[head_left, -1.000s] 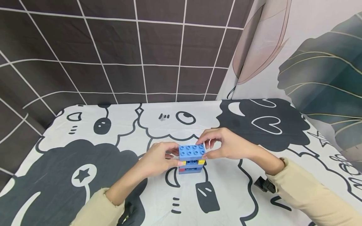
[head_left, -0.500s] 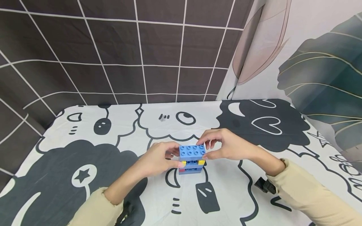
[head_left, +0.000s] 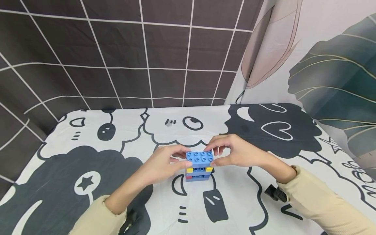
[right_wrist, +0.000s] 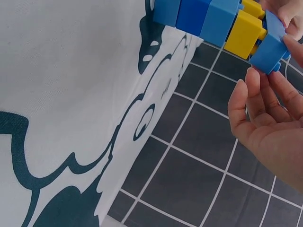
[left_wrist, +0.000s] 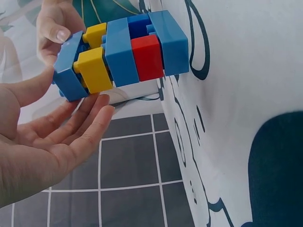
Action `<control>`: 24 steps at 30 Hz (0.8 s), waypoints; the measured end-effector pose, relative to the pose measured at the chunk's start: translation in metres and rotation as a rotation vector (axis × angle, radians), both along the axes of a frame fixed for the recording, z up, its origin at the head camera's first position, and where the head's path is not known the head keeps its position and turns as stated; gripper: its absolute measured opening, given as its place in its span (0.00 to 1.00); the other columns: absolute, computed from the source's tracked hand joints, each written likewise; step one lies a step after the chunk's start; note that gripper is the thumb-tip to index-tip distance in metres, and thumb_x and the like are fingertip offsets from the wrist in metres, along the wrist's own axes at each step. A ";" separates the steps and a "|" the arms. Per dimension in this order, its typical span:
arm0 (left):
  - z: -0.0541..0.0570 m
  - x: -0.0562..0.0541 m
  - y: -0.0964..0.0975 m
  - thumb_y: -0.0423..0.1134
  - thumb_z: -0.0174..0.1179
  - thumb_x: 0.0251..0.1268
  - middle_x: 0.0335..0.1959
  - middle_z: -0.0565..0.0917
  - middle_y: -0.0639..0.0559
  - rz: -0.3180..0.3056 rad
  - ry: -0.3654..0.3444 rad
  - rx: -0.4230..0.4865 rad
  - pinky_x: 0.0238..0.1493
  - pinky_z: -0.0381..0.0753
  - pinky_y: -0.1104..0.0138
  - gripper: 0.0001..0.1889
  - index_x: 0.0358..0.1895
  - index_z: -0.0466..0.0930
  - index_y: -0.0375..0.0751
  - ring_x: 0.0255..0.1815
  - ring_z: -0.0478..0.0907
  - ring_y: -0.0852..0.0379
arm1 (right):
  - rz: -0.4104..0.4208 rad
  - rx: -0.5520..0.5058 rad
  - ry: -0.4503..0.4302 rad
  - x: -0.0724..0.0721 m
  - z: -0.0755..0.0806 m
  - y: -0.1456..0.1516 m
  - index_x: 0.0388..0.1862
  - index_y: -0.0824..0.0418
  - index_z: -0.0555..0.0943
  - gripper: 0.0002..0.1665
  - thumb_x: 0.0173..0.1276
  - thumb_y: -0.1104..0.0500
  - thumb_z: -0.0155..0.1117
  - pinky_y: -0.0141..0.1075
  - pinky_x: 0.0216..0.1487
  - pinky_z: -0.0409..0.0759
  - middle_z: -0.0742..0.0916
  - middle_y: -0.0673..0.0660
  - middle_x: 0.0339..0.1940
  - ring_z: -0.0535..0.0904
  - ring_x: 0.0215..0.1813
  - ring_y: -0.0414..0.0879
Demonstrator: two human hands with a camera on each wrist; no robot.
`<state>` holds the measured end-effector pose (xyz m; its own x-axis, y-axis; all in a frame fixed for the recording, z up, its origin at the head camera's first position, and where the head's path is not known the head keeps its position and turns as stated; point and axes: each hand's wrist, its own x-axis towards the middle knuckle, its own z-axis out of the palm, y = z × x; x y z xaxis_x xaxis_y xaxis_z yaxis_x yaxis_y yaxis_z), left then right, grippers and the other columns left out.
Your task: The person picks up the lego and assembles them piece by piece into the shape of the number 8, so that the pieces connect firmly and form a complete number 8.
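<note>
A stack of toy building bricks stands on the patterned cloth, with a light blue brick (head_left: 200,158) on top. Beneath it come yellow bricks (left_wrist: 94,70), a second blue brick (left_wrist: 122,52), a layer with a red brick (left_wrist: 147,57) and a darker blue brick (right_wrist: 193,15), and a blue base brick (head_left: 197,178). Yellow studs show in a narrow gap under the top brick. My left hand (head_left: 164,162) pinches that top brick's left end between thumb and fingers. At its right end, my right hand (head_left: 235,150) pinches the same brick.
The stack stands on a white cloth (head_left: 164,209) printed with dark cartoon shapes. Dark grid-patterned fabric (head_left: 164,49) hangs behind, and a leaf-print curtain (head_left: 337,75) is at the right. A black device (head_left: 276,192) sits by the right wrist.
My left hand has shifted slightly up, its thumb going from beside the yellow brick to the top blue brick's left end. The right hand and the stack stay almost still.
</note>
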<state>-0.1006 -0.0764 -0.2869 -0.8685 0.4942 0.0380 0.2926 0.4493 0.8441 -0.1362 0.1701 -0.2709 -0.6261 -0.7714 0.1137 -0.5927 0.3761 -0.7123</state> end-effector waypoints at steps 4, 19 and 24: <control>-0.001 0.000 0.000 0.39 0.62 0.58 0.42 0.81 0.49 0.002 -0.008 0.012 0.48 0.77 0.63 0.18 0.50 0.77 0.35 0.46 0.77 0.54 | 0.003 0.005 0.017 0.000 -0.001 0.000 0.44 0.60 0.81 0.18 0.52 0.62 0.71 0.36 0.38 0.77 0.82 0.47 0.37 0.76 0.35 0.49; 0.002 0.002 0.002 0.38 0.63 0.56 0.41 0.81 0.47 0.020 -0.004 0.011 0.47 0.77 0.64 0.17 0.48 0.77 0.33 0.45 0.78 0.50 | -0.001 0.022 0.063 0.004 0.000 0.000 0.44 0.62 0.81 0.18 0.52 0.63 0.71 0.36 0.38 0.78 0.82 0.48 0.38 0.77 0.35 0.45; 0.002 0.002 0.002 0.38 0.63 0.56 0.42 0.81 0.46 0.020 0.009 0.010 0.47 0.77 0.62 0.17 0.48 0.78 0.33 0.45 0.78 0.49 | 0.005 0.018 0.095 0.004 0.001 0.000 0.44 0.63 0.82 0.18 0.51 0.64 0.71 0.36 0.37 0.78 0.82 0.49 0.38 0.77 0.35 0.44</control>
<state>-0.0982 -0.0740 -0.2850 -0.8781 0.4759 0.0505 0.2909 0.4471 0.8458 -0.1318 0.1702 -0.2702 -0.6096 -0.7768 0.1581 -0.6590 0.3857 -0.6457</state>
